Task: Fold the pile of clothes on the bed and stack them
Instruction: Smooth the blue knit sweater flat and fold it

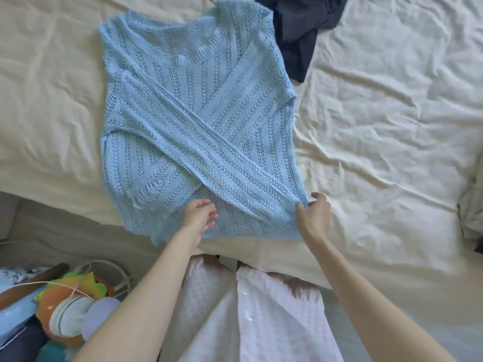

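left hand point(200, 215): fingers loosely spread, palm down | right hand point(313, 215): fingers curled, pinching

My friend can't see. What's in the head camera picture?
A light blue knit sweater lies flat on a cream bed, its sleeves crossed over the front. The right hand pinches its bottom corner while the left hand rests near the hem. A dark garment lies beyond it.

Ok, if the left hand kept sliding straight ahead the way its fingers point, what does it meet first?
The left hand already rests on the blue sweater; straight on, it would likely meet the crossed sleeve folded over the body, though the fingers' exact heading is hard to judge.
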A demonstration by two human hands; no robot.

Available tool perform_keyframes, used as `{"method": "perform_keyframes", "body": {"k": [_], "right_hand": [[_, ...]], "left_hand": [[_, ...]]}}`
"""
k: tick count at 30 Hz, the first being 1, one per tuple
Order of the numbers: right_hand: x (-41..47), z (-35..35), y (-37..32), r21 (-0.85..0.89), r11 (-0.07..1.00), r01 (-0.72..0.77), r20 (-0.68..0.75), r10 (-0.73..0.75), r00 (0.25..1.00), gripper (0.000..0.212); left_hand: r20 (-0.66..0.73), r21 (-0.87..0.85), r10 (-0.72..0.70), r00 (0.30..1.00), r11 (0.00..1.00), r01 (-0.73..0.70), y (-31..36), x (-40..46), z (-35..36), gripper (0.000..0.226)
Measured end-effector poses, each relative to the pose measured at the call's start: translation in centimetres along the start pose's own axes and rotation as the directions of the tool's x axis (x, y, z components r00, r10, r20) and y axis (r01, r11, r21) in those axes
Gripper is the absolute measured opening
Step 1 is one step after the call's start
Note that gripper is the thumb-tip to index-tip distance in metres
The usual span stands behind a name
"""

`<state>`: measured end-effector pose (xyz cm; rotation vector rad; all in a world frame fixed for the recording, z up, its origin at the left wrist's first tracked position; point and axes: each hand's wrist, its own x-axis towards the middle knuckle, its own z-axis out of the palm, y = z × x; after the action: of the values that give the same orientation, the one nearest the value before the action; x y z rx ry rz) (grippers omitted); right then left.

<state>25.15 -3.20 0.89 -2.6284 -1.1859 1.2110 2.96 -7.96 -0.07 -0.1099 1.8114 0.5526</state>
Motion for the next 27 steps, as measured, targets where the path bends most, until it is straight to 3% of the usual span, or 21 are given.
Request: {"method": "perform_keyframes", "body": {"k": [5, 11, 16, 20, 23, 27], "right_hand": [[-0.5, 1.6, -6.2, -0.032, 0.95, 0.31, 0.05, -0.308, 0.95, 0.038], [-1.8, 6.8, -17.6, -0.046, 0.812, 0.582, 0.252, -0.554, 0.793, 0.033], [-1.9, 12.8, -28.4, -0.085, 0.755, 0.65, 0.4, -0.571, 0.717, 0.035], [-0.4, 17.3, -36.2, 0.059, 0.818, 0.572, 0.385, -0.547, 0.743, 0.032], [0.5, 20.2, -40.2, -0.054, 0.758, 0.65, 0.352, -0.595, 0.722, 0.033], [1.3, 23.0, -42.4, -0.277, 0.691, 0.667, 0.452, -0.519, 0.725, 0.028]], "left_hand": [[-0.077, 0.125, 0.197, 0.977, 0.974, -0.186, 2.1, 0.7, -5.6, 0.015], [-0.159, 0.291, 0.397, 0.904, 0.894, -0.341, 7.4, 3.8, -12.4, 0.013], [-0.162, 0.489, 0.627, 0.762, 0.721, -0.49, 12.7, 8.3, -16.2, 0.024], [-0.127, 0.542, 0.724, 0.678, 0.623, -0.564, 15.1, 11.6, -17.3, 0.033], [-0.093, 0.634, 0.71, 0.698, 0.582, -0.509, 15.3, 13.3, -17.0, 0.048], [-0.022, 0.702, 0.724, 0.69, 0.503, -0.505, 14.8, 14.7, -17.5, 0.049]]}}
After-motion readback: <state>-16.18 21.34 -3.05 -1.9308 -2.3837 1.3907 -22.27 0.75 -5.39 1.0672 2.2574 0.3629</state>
